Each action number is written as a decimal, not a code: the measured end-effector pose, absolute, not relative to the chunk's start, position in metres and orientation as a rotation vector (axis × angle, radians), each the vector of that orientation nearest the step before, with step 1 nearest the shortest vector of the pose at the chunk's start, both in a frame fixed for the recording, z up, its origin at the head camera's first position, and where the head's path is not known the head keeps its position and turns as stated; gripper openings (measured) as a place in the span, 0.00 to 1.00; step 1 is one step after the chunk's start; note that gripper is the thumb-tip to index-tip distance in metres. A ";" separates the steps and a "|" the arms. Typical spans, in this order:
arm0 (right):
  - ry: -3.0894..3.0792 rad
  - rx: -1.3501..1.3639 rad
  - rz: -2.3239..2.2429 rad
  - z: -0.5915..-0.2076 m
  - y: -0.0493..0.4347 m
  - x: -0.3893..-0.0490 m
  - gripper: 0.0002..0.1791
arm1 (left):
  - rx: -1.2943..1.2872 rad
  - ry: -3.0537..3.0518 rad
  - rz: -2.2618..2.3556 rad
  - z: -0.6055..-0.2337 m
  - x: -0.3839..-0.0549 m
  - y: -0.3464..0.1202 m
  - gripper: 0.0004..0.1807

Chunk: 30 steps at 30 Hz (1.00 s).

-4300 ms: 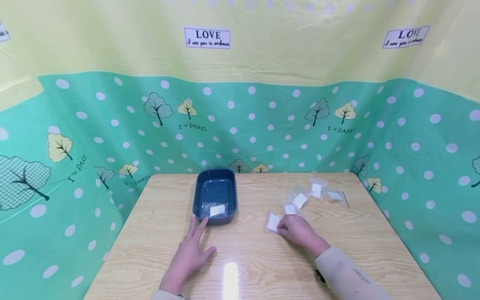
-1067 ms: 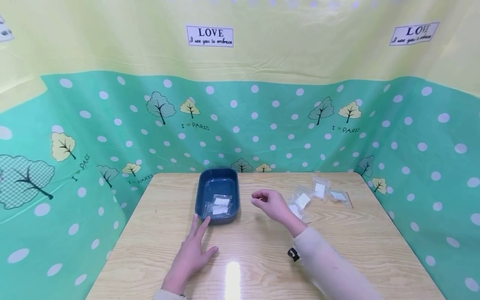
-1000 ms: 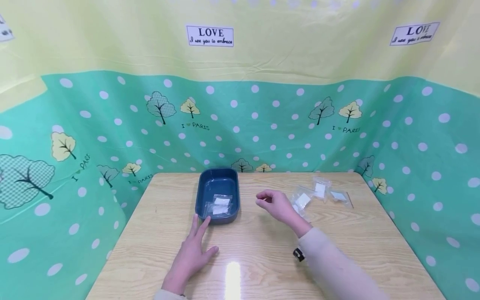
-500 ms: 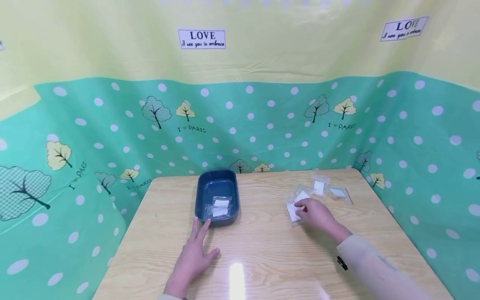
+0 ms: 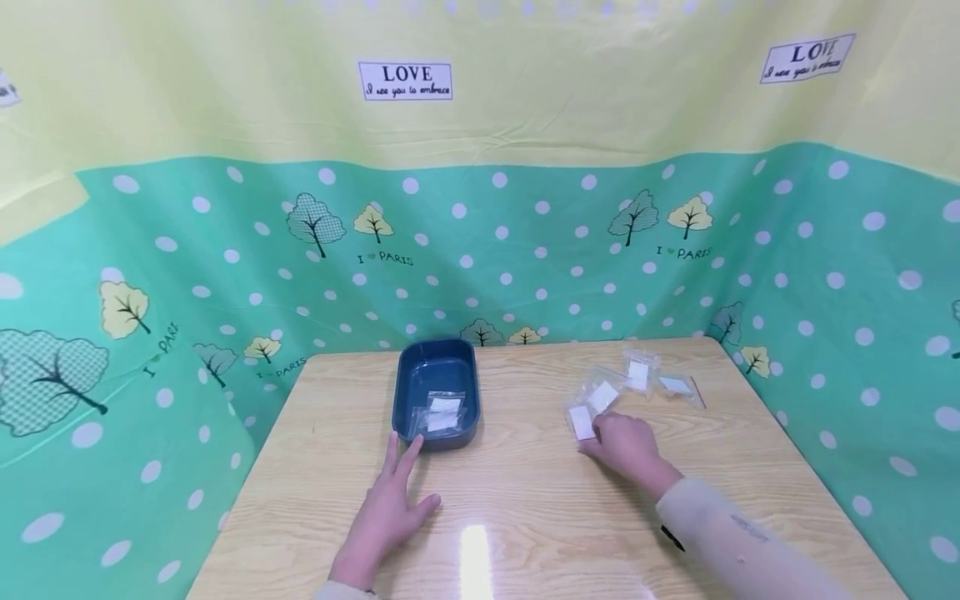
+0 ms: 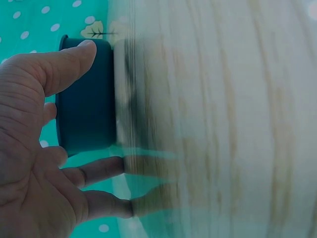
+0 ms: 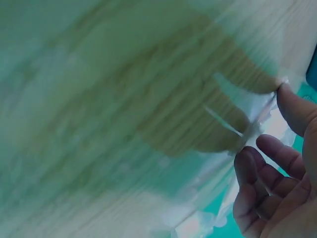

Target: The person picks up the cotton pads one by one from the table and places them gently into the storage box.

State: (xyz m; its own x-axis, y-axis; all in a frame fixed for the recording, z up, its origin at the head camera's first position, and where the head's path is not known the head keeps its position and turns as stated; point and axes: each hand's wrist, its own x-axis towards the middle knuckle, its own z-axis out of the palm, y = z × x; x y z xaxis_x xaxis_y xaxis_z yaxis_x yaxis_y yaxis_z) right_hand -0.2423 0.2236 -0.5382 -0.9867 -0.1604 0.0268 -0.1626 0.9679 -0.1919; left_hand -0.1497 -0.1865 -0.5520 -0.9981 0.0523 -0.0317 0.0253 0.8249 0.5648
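Observation:
My left hand [image 5: 382, 517] has its fingers spread, the tips at the near left edge of a dark blue tray [image 5: 437, 371]. In the left wrist view, the tray's side [image 6: 89, 99] stands just past the fingers. Two small clear zip bags with white inserts lie in the tray, a rear bag [image 5: 446, 404] partly overlapped by a front bag [image 5: 442, 422]. My right hand [image 5: 630, 450] holds the edge of another zip bag [image 5: 581, 422] at the table. In the right wrist view this bag [image 7: 255, 125] shows edge-on between thumb and curled fingers.
Close behind the right hand lie more zip bags: one bag [image 5: 602, 395] touching the held one, another bag [image 5: 638, 375] farther back, and a red-edged bag [image 5: 677, 386] to the right. The wooden table [image 5: 517, 525] is bordered by a dotted green curtain [image 5: 517, 250].
A second bag has come to lie in the tray since the oldest frame. My right hand moved from near the tray back right to the bags, then shifted slightly. The left hand stayed put.

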 end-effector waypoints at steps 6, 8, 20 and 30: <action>-3.099 0.299 0.274 -0.541 0.218 -0.243 0.15 | 0.058 2.954 0.909 -0.552 -0.150 -0.185 0.58; -3.084 0.332 0.260 -0.542 0.219 -0.243 0.11 | 0.053 2.956 0.905 -0.551 -0.150 -0.185 0.58; -3.011 0.464 0.337 -0.543 0.222 -0.243 0.04 | 0.057 2.966 0.902 -0.552 -0.150 -0.186 0.58; -3.039 0.472 0.440 -0.542 0.218 -0.240 0.03 | 0.049 2.970 0.900 -0.553 -0.150 -0.186 0.59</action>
